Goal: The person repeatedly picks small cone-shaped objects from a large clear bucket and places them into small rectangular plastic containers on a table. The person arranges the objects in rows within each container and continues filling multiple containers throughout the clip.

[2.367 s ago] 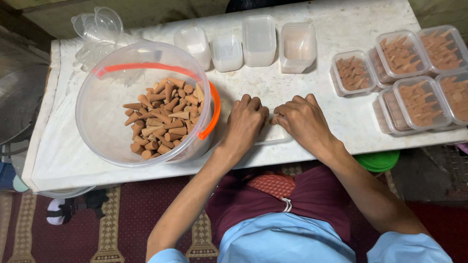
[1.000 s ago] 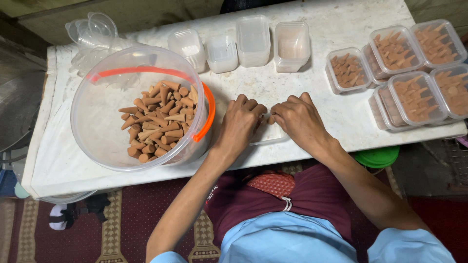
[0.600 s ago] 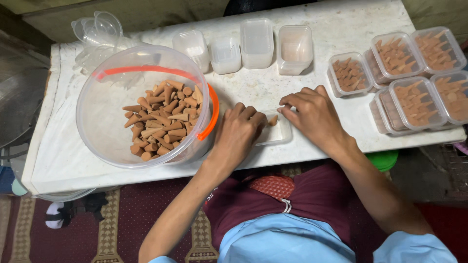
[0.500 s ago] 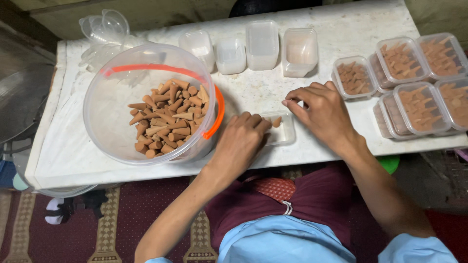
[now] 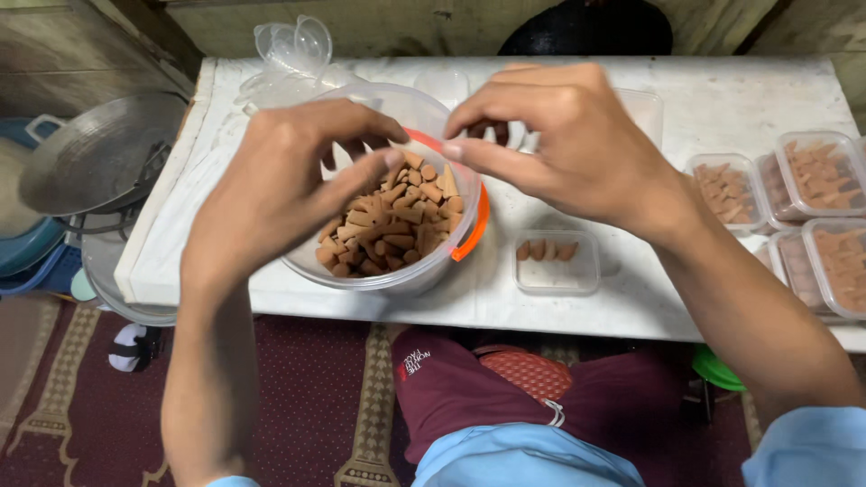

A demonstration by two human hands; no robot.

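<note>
Fingers (image 5: 361,122) of the left hand (image 5: 280,185) are curled, the thumb reaching toward the fingertips over the round clear bowl (image 5: 397,280); whether they pinch anything I cannot tell. The right hand (image 5: 568,144) hangs beside it, thumb and forefinger pressed together at the tips with the other fingers bent behind, and nothing shows clearly between them.

Half a second ago both hands lay low near the front edge of the tabletop (image 5: 722,99), fingertips at the small clear tray (image 5: 557,263). They have since lifted and drawn together above the bowl, so they now look much larger and hide the row of empty containers at the back edge.

The bowl, with its orange rim band, stands toward the left end of the tabletop and holds a heap of brown cones (image 5: 397,225). The small tray lies uncovered just right of the bowl, near the front edge, with a short row of cones (image 5: 546,250) along its far side. Filled lidded trays (image 5: 812,180) crowd the right end. A cluster of clear lids (image 5: 293,45) lies at the back left corner.
</note>
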